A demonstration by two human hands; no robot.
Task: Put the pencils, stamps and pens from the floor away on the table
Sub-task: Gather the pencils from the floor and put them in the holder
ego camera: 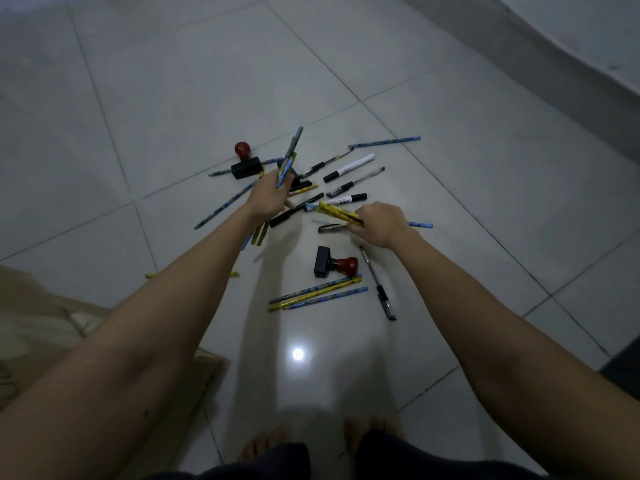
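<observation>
Left hand [269, 194] grips upright pencil bundle [290, 154]; right hand [380, 221] grips yellow pencils [337, 211], both arms outstretched.

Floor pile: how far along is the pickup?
Early. Nothing visibly put away; no table in view. Left hand grips a few pencils, right hand grips more. Two stamps, markers, pens and loose pencils remain on the floor.

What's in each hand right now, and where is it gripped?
Left hand grips pencils by their lower ends. Right hand grips a pencil bundle near one end.
</observation>
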